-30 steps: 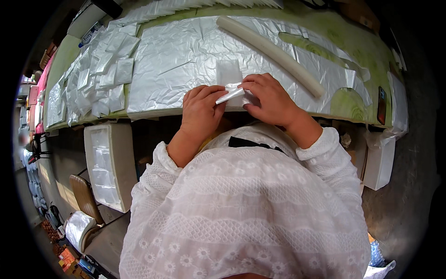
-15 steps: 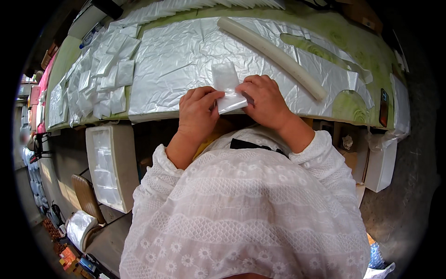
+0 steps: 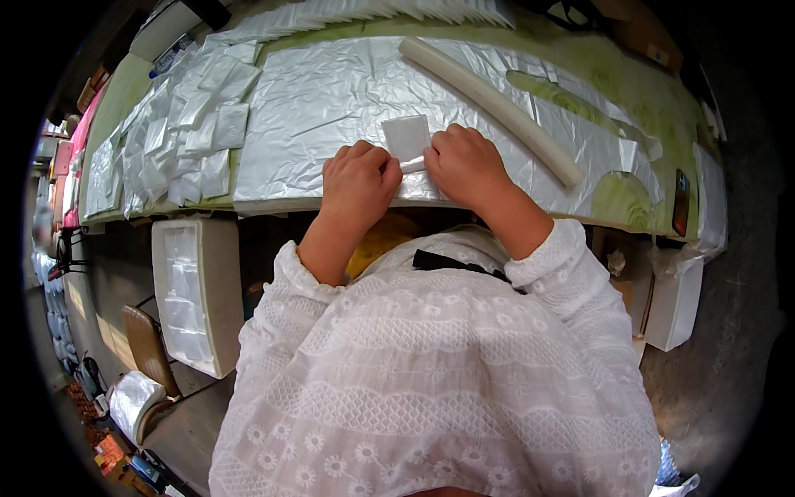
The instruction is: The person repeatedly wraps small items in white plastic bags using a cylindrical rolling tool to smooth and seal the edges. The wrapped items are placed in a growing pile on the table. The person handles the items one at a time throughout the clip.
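Observation:
A small folded square of thin, whitish plastic film (image 3: pixel 406 137) lies between my hands at the near side of the table. My left hand (image 3: pixel 358 184) is closed at its lower left corner, thumb and fingers pinched together. On the opposite corner my right hand (image 3: pixel 468 168) pinches the near edge in the same way. Some of that near edge is hidden by my fingers. Underneath spreads a large crinkled sheet of silvery-white film (image 3: pixel 310 124). Many similar folded film packets (image 3: pixel 186 137) are heaped to the left of my hands.
A long pale tube (image 3: pixel 493 112) lies slantwise on the sheet to the right. Past it is a dark phone (image 3: pixel 681 203) near the table's right end. More folded packets (image 3: pixel 364 12) line the far edge. Below the table's left side stands a white foam box (image 3: pixel 219 298), beside a chair (image 3: pixel 149 348).
The loose flap of film that hung toward me is folded away, leaving a flat, neat square. Both hands have shifted slightly away from my body.

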The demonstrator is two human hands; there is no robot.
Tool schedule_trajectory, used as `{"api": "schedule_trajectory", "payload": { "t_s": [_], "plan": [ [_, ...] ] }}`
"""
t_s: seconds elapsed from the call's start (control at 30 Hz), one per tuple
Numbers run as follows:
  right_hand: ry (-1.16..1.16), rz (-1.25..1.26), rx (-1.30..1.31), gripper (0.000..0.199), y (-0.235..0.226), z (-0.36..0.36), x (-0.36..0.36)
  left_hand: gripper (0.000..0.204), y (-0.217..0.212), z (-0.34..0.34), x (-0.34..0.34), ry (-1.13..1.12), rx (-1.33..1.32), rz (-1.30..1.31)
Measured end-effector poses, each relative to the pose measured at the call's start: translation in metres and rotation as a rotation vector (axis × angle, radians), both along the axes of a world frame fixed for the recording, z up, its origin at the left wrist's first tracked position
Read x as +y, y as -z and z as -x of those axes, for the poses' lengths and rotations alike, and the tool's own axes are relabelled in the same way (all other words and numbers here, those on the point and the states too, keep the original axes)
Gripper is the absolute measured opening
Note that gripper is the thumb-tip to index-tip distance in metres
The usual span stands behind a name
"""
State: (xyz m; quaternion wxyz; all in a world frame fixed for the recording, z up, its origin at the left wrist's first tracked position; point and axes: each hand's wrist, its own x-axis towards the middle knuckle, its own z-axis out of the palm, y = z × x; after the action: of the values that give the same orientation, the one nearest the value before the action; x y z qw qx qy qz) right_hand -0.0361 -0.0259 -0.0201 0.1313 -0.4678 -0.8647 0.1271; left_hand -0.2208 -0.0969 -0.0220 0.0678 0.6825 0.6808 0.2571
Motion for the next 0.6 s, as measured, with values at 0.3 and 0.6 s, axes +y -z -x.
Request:
{"api": "schedule_trajectory", "payload": {
  "t_s": [0.3,0.6],
  "plan": [
    [0.04,0.06,0.037,0.029,-0.004,0.003,0.0,0.059,0.012,-0.006,-0.001,0.125,0.133,-0.07],
    [-0.059,0.276,-0.051,0.055,-0.029,0.0,0.015,0.066,0.006,-0.003,-0.032,0.175,-0.218,-0.128]
  ]
}}
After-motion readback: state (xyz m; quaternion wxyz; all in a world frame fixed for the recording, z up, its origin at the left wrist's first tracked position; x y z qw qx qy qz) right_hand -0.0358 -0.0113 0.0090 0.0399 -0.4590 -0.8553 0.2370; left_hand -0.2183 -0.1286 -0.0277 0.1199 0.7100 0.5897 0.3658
